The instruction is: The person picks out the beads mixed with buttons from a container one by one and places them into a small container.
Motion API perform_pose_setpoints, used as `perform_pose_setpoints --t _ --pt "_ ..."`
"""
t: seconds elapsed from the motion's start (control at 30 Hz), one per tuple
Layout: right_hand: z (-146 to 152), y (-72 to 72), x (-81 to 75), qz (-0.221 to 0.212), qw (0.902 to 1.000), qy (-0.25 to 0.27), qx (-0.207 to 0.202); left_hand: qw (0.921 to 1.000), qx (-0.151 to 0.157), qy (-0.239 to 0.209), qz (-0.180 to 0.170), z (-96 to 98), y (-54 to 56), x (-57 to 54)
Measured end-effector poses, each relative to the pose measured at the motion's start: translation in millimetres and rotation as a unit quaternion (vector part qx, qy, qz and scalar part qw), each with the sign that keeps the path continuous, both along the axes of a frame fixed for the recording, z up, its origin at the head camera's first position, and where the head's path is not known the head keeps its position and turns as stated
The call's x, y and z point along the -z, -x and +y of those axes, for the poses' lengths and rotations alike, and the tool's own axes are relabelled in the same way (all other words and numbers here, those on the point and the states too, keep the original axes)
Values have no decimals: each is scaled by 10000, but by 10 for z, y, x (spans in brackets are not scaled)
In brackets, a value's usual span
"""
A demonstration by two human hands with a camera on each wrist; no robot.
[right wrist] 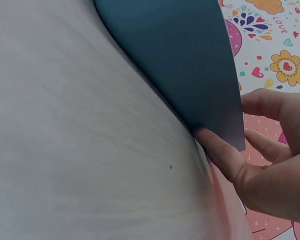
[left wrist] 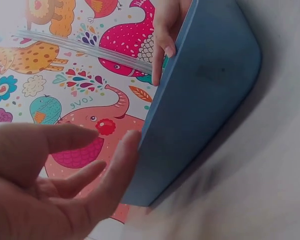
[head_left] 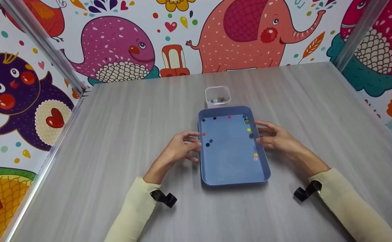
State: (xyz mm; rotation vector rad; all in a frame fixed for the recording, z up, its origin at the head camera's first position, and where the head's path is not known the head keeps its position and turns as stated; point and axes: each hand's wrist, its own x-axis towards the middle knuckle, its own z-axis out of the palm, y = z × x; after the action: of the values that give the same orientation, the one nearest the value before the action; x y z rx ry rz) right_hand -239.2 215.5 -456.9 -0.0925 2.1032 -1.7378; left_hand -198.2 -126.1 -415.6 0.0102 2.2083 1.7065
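A blue rectangular tray lies on the table, with several small round pieces, perhaps beads or buttons, scattered inside. Among them are a yellow piece, a pink one and a dark one. My left hand is at the tray's left wall, fingers spread; in the left wrist view one fingertip meets the tray edge. On the opposite side, my right hand touches the outer wall with extended fingers. One right fingertip reaches the tray's lower edge in the right wrist view.
Just behind the tray stands a small clear plastic container with several small pieces in it. The grey wood-grain table ends at cartoon-printed walls at the back and sides. Metal posts mark the back corners.
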Motion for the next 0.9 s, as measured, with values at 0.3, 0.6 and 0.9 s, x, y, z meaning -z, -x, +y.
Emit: perform_pose_setpoints --t 0.3,0.6,0.9 --pt "-8 -16 -28 -75 9999 -91 67 9999 143 66 -21 117 92 -98" --pt "1 -15 -7 -46 9999 -140 58 9996 218 76 -169 286 201 -162" --pt "-2 -19 -23 -80 9999 -123 49 9996 268 15 -32 509 258 -243"
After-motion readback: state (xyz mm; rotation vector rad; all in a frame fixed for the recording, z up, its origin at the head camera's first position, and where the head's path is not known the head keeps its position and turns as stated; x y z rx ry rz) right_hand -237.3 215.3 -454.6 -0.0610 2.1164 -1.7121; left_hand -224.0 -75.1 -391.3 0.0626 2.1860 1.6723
